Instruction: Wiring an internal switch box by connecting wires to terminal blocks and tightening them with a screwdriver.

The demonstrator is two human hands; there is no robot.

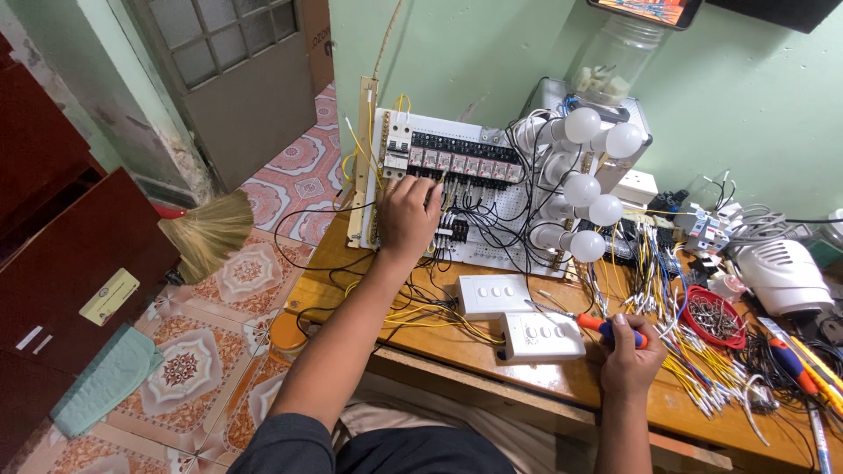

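My left hand [409, 213] reaches up onto a white wiring panel [492, 211] that leans against the wall, its fingers touching the black wires under a row of relays [461, 162]. My right hand [629, 353] rests low on the wooden bench [457, 351], closed around a screwdriver [590, 321] with an orange and blue handle; its shaft points left over a white switch box [541, 336]. A second white switch box [494, 295] lies just behind it. Several white bulbs [581, 189] are mounted on the panel's right side.
Loose yellow and white wire pieces [702, 360] cover the bench's right part, beside a red bowl of screws [716, 316], a white tool [786, 276] and more screwdrivers [803, 369]. A broom [211, 230] and dark red cabinets [61, 246] stand on the patterned floor at left.
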